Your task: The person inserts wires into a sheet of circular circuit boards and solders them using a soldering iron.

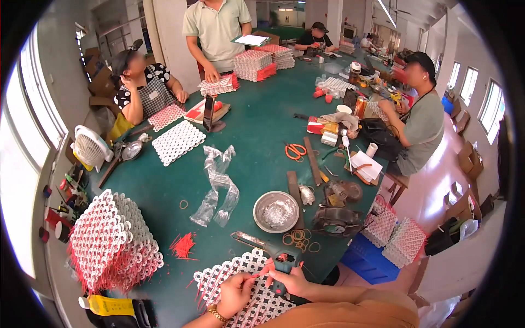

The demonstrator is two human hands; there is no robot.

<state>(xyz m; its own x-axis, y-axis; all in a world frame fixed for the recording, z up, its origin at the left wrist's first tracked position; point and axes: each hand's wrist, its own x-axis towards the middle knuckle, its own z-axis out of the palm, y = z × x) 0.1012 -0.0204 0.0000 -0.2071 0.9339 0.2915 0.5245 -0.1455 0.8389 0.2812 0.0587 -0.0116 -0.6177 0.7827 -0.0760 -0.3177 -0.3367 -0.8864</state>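
A flat panel of white rings with red sticks (pixel 240 287) lies at the near edge of the green table (pixel 257 126). My left hand (pixel 234 294) rests on it, pinching a thin red stick. My right hand (pixel 292 280) grips a teal and black glue gun (pixel 268 251) whose metal nozzle points up and to the left, over the panel.
A tall stack of ring panels (pixel 112 240) stands at the left. Loose red sticks (pixel 183 246), clear plastic wrap (pixel 219 183), a metal bowl (pixel 276 211), rubber bands (pixel 298 238) and orange scissors (pixel 295 150) lie ahead. Several people work around the table.
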